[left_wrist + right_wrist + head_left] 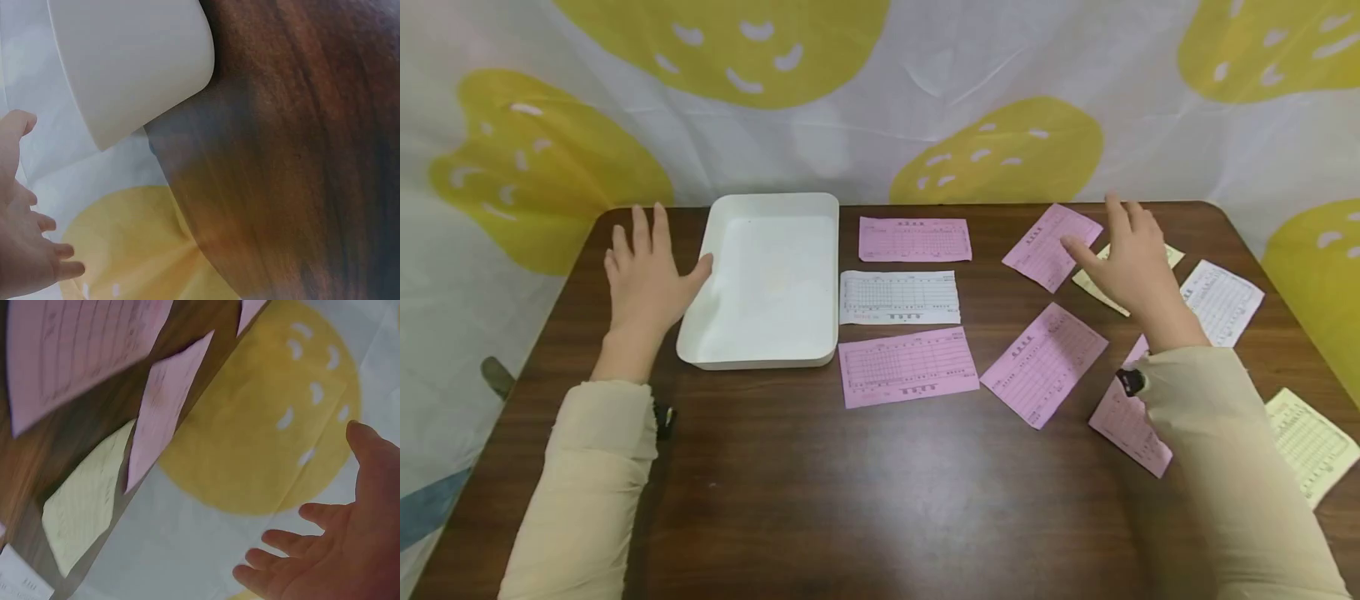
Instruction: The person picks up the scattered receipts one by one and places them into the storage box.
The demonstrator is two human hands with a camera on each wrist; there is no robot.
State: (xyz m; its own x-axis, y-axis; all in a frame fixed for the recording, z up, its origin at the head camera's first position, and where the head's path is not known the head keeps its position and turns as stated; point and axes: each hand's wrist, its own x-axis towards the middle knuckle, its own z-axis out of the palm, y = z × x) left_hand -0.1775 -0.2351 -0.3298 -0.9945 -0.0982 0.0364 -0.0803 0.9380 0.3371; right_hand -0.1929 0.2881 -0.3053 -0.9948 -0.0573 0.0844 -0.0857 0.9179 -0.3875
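My left hand (647,279) is spread beside the left wall of a white plastic tray (760,353); in the left wrist view its fingers (40,222) stand apart from the tray (137,56). My right hand (1127,258) hovers with spread fingers over a yellow printed slip (1101,292), holding nothing. Left of that hand lies a pink slip (1051,246), with another pink slip (1045,365) nearer me. Between tray and hand, a pink slip (914,239), a white slip (900,297) and a pink slip (910,367) form a column.
A white slip (1222,302) and a yellow slip (1311,446) lie at the right. My right sleeve partly covers another pink slip (1127,425). The brown wooden table (865,500) ends at the back against a hanging cloth (820,150) with yellow shapes.
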